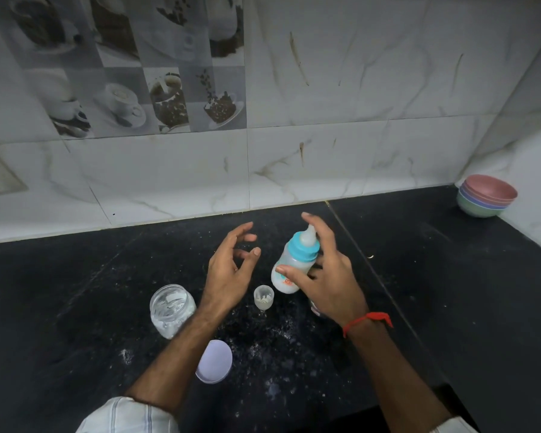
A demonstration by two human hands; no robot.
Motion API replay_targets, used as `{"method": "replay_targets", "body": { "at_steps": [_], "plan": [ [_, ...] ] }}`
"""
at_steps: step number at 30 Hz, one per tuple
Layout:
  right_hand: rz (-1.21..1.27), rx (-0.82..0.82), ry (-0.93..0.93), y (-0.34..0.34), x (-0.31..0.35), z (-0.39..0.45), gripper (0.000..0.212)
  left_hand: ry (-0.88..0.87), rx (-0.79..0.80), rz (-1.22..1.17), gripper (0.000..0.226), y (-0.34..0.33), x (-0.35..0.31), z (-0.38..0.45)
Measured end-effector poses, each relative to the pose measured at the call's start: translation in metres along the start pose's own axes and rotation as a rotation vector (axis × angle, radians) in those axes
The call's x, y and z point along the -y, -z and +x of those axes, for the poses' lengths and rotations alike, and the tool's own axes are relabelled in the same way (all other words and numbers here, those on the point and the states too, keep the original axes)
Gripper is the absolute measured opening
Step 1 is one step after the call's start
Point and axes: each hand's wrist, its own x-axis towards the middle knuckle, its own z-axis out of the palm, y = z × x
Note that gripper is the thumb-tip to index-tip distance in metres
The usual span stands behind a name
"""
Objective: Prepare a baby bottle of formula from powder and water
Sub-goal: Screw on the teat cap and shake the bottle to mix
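A baby bottle (289,267) with a blue collar and a clear teat is tilted above the black counter (434,276), milky liquid in its lower part. My right hand (328,276) grips it, thumb across the body and index finger over the teat. My left hand (231,270) hovers just left of the bottle, fingers spread and holding nothing. A clear jar of white powder (172,309) stands open by my left wrist. Its pale lilac lid (214,360) lies flat in front. A small clear cap (264,296) with white residue stands between my hands.
A stack of coloured bowls (486,195) sits in the far right corner against the wall. White powder is scattered over the counter around the jar and cap. A tiled wall (263,151) runs along the back. Something small is partly hidden under my right hand.
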Motion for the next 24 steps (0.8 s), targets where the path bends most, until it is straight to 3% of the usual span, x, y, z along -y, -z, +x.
{"method": "replay_targets", "body": {
  "at_steps": [2, 6, 9, 12, 14, 16, 19, 21, 22, 24],
  "plan": [
    [0.170, -0.096, -0.054, -0.002, 0.002, -0.001, 0.091, -0.003, 0.006, 0.009, 0.055, 0.000, 0.001, 0.000],
    [1.017, -0.423, -0.433, -0.004, 0.009, 0.002, 0.078, 0.000, 0.010, 0.014, 0.060, 0.002, 0.004, 0.000],
    [1.414, -0.467, -0.595, -0.001, 0.013, 0.005, 0.061, -0.008, 0.006, 0.000, 0.062, 0.003, 0.007, -0.001],
    [1.530, -0.449, -0.593, 0.004, 0.019, 0.006, 0.055, -0.009, 0.012, -0.003, 0.064, 0.003, 0.007, -0.001],
    [1.445, -0.437, -0.529, 0.004, 0.023, 0.006, 0.059, -0.009, 0.016, -0.004, 0.064, 0.002, 0.008, -0.001],
    [1.196, -0.435, -0.429, 0.002, 0.024, 0.007, 0.070, -0.011, 0.024, -0.008, 0.062, 0.000, 0.008, -0.001],
    [0.488, -0.323, -0.067, 0.007, 0.024, 0.003, 0.086, -0.005, 0.028, -0.007, 0.061, -0.002, 0.009, 0.000],
    [-0.064, -0.105, 0.138, 0.011, 0.019, 0.002, 0.089, -0.012, 0.032, -0.008, 0.061, -0.003, 0.008, 0.001],
    [-0.201, 0.008, 0.150, 0.011, 0.017, 0.002, 0.089, -0.018, 0.036, -0.004, 0.061, -0.003, 0.007, 0.001],
    [-0.133, 0.071, 0.059, 0.006, 0.014, -0.002, 0.089, -0.028, 0.041, 0.001, 0.061, -0.004, 0.007, 0.002]
  ]
}}
